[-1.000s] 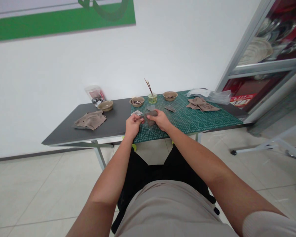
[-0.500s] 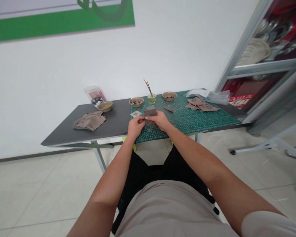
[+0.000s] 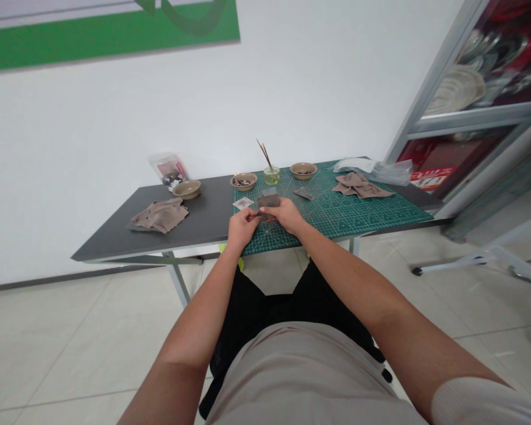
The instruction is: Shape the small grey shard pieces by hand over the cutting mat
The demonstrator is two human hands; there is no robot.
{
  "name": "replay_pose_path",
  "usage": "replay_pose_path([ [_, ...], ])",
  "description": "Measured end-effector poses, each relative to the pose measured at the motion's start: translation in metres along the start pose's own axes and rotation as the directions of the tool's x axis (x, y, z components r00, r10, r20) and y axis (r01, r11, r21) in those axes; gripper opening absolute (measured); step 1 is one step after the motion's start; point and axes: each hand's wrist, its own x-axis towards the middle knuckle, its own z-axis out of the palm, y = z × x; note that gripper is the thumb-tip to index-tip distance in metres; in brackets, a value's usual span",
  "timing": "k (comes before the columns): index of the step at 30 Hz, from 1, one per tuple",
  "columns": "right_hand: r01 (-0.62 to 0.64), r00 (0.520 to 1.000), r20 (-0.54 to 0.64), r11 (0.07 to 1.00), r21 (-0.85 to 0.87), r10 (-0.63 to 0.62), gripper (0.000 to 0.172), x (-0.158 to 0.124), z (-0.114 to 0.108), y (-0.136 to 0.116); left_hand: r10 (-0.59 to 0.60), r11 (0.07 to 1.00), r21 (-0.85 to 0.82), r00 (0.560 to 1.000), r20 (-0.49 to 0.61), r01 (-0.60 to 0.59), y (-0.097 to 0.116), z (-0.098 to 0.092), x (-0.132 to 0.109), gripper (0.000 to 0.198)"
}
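Both my hands meet over the near edge of the green cutting mat (image 3: 358,212). My right hand (image 3: 287,215) is closed on a small dark brown piece of fabric (image 3: 268,201), which it holds up by its lower edge. My left hand (image 3: 241,226) is pinched shut against the same piece from the left; whether it holds anything else I cannot make out. Just behind lie a small grey fabric piece (image 3: 269,191), a white packet (image 3: 243,203) and another dark scrap (image 3: 303,192).
On the dark table (image 3: 115,245) lie a beige cloth (image 3: 160,215) at the left and another (image 3: 358,185) on the mat's right. Three tan bowls (image 3: 186,189) (image 3: 243,181) (image 3: 303,170), a glass with sticks (image 3: 271,174) and plastic bags stand along the back. A metal shelf rack (image 3: 478,112) stands right.
The brown fabric piece hung crumpled from my hands a second ago; it now stands flatter and upright between them. My hands stayed in place.
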Motion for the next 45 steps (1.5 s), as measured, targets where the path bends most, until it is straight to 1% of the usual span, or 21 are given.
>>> replay_pose_path([
  [2,0.001,1.000,0.007,1.000,0.003,-0.001,0.042,0.000,0.000,0.000,0.003,1.000,0.023,1.000,-0.012,-0.002,0.003,-0.001,-0.001,0.014],
  [4,-0.007,1.000,0.021,1.000,0.019,0.007,0.044,0.000,0.000,-0.001,-0.022,1.000,0.014,0.999,-0.036,0.023,0.005,-0.001,-0.001,0.013],
  [9,-0.027,0.998,0.052,0.998,0.065,0.024,0.042,0.002,-0.002,0.000,-0.093,0.993,-0.083,0.994,-0.051,0.089,0.006,-0.002,0.001,0.014],
  [11,-0.019,0.999,0.051,0.998,0.063,0.016,0.041,0.003,-0.003,0.002,-0.083,0.994,-0.081,0.995,-0.049,0.079,0.006,-0.002,0.001,0.013],
  [15,0.012,1.000,-0.005,1.000,0.015,-0.012,0.036,0.003,-0.001,0.002,0.009,0.999,0.046,1.000,-0.009,-0.009,0.007,0.000,-0.001,0.010],
  [17,0.018,1.000,-0.015,1.000,0.009,-0.018,0.035,0.002,-0.001,0.001,0.032,0.996,0.084,0.999,-0.014,-0.031,0.007,0.001,-0.002,0.010],
  [21,0.009,1.000,0.025,0.999,0.044,-0.010,0.039,0.000,-0.001,-0.002,-0.022,0.999,0.034,0.997,-0.073,0.025,0.005,0.001,-0.001,0.011],
  [23,0.010,1.000,0.025,0.999,0.041,-0.011,0.040,0.000,-0.001,-0.003,-0.023,0.999,0.025,0.998,-0.059,0.024,0.004,0.000,0.000,0.011],
  [26,0.024,1.000,0.005,0.999,0.027,-0.024,0.037,-0.001,0.001,-0.003,0.033,0.997,0.070,0.999,-0.012,-0.032,0.002,-0.001,0.000,0.010],
  [28,0.028,1.000,-0.014,1.000,0.012,-0.028,0.034,-0.001,0.003,-0.002,0.061,0.994,0.089,0.998,-0.005,-0.061,0.002,-0.001,-0.001,0.009],
  [29,0.031,0.999,-0.039,1.000,0.002,-0.031,0.033,-0.001,0.004,-0.002,0.067,0.994,0.091,0.998,-0.006,-0.066,0.002,0.000,-0.001,0.009],
  [31,0.038,0.991,-0.125,0.999,-0.009,-0.039,0.032,0.000,0.006,-0.001,0.072,0.994,0.085,0.997,-0.008,-0.071,0.002,0.001,-0.001,0.009],
  [33,0.055,0.975,-0.215,0.998,-0.002,-0.054,0.032,0.001,0.007,0.000,0.078,0.995,0.058,0.997,-0.023,-0.077,0.001,0.002,0.000,0.010],
  [35,0.067,0.966,-0.251,0.998,0.021,-0.059,0.034,0.002,0.007,0.000,0.068,0.998,-0.010,0.996,-0.053,-0.069,-0.001,0.002,0.002,0.009],
  [37,0.067,0.970,-0.236,0.997,0.049,-0.054,0.037,0.002,0.006,0.000,0.032,0.990,-0.137,0.997,-0.072,-0.042,-0.004,0.003,0.005,0.011],
  [39,0.052,0.978,-0.206,0.996,0.073,-0.036,0.039,0.002,0.004,-0.001,-0.008,0.962,-0.274,0.997,-0.072,-0.012,-0.008,0.004,0.008,0.014],
  [40,0.042,0.981,-0.191,0.996,0.084,-0.026,0.041,0.001,0.003,-0.002,-0.014,0.951,-0.309,0.997,-0.070,-0.008,-0.010,0.005,0.009,0.014],
  [42,0.029,0.987,-0.160,0.994,0.102,-0.012,0.044,0.000,0.002,-0.002,-0.005,0.949,-0.313,0.997,-0.078,-0.020,-0.013,0.005,0.011,0.014],
  [45,0.029,0.993,-0.121,0.992,0.120,-0.014,0.048,-0.001,0.001,-0.002,0.002,0.967,-0.252,0.996,-0.088,-0.025,-0.015,0.006,0.011,0.018],
])
